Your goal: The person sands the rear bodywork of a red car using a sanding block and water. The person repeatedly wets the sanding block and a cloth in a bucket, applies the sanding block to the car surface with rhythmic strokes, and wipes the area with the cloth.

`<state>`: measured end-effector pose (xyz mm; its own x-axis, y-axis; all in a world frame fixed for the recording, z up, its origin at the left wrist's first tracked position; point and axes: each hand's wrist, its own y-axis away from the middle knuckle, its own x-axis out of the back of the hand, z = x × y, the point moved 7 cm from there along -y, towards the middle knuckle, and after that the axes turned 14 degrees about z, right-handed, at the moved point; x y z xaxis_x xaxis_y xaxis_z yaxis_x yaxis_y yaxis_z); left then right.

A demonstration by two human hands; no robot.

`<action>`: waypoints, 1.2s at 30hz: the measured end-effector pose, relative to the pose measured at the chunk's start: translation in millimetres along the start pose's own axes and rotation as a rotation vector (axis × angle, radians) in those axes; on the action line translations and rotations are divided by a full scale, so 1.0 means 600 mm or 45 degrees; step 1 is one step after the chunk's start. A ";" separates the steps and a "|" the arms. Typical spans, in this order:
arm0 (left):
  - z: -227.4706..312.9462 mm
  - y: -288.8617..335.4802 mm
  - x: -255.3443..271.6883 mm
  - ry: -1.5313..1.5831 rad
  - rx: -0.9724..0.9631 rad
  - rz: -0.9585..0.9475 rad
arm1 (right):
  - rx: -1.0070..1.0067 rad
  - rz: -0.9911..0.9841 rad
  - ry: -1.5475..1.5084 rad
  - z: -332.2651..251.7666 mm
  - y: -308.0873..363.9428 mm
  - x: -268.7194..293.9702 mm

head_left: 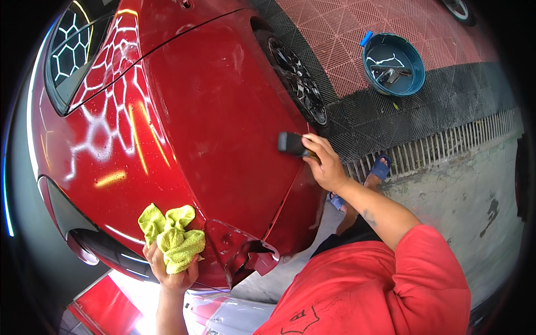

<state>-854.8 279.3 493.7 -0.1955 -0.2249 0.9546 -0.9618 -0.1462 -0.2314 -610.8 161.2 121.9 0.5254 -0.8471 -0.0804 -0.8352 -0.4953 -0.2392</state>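
Observation:
A glossy red car [106,184] fills the left and middle of the view. Its side panel [223,123] above the wheel looks duller than the shiny surface to the left. My right hand [325,164] grips a small black rectangular block [290,143] at the outer part of that dull panel; whether the block's underside touches the paint I cannot tell. My left hand [167,268] is closed around a bunched yellow-green microfiber cloth [181,245], which lies against the car's rear corner. Near the cloth, an irregular opening [254,259] with dark insides shows in the bodywork.
A blue bucket [420,75] with water and dark objects stands on the black and red floor tiles [346,33], beyond the wheel [296,78]. A metal drain grate [430,148] runs beside the concrete floor [474,206]. My sandalled foot [381,166] stands by the grate.

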 end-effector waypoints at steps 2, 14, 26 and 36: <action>0.000 0.008 0.003 -0.036 0.023 -0.021 | 0.145 0.071 -0.024 0.015 -0.036 -0.020; 0.004 -0.011 0.002 -0.053 0.043 -0.022 | 0.018 0.104 -0.059 -0.151 0.021 -0.072; 0.015 -0.014 0.006 -0.098 -0.001 -0.006 | 0.069 0.252 0.070 -0.157 -0.049 -0.117; 0.024 -0.050 -0.015 -0.023 -0.033 0.200 | 0.101 0.428 0.296 -0.097 -0.174 -0.086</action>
<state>-821.5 271.8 489.2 -0.3410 -0.2603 0.9033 -0.9242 -0.0831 -0.3728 -560.1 245.7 207.1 0.1668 -0.9846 0.0518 -0.9341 -0.1746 -0.3113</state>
